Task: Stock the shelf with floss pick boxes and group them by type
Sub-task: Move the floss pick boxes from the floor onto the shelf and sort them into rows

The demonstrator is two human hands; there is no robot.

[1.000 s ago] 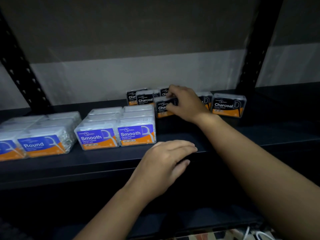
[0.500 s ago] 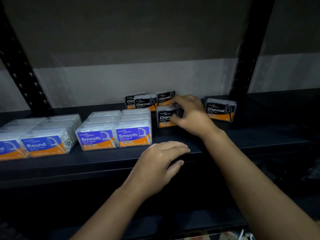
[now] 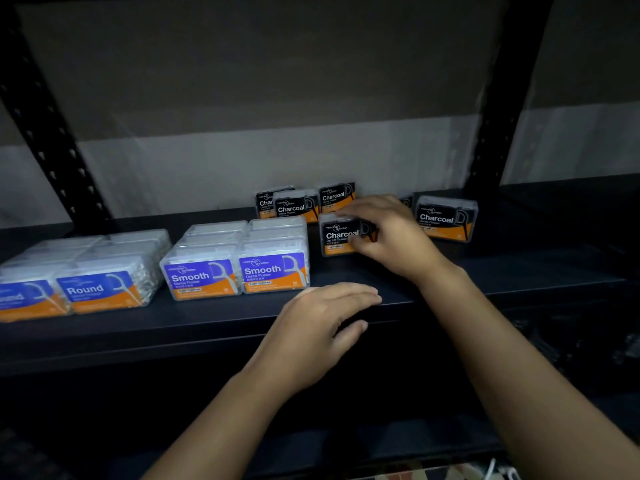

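My right hand (image 3: 388, 233) grips a Charcoal box (image 3: 337, 235) on the shelf (image 3: 485, 271), mid-depth, just right of the Smooth boxes (image 3: 239, 268). It's a small clear plastic case w/ black label, white lettering, orange strip at the bottom; the right part of the label is covered by my fingers. Left hand (image 3: 318, 327) rests at the shelf's front edge, fingers straight, holding nothing. Three more Charcoal boxes (image 3: 301, 204) stand at the back, one partly hidden behind another. Another Charcoal box (image 3: 446, 218) sits apart at right, w/ a sliver of one more peeking past my knuckles. Round boxes (image 3: 83, 275) at far left, blue/orange labels, cut off by the frame and blurry. Shelf is matte black, w/ perforated uprights.
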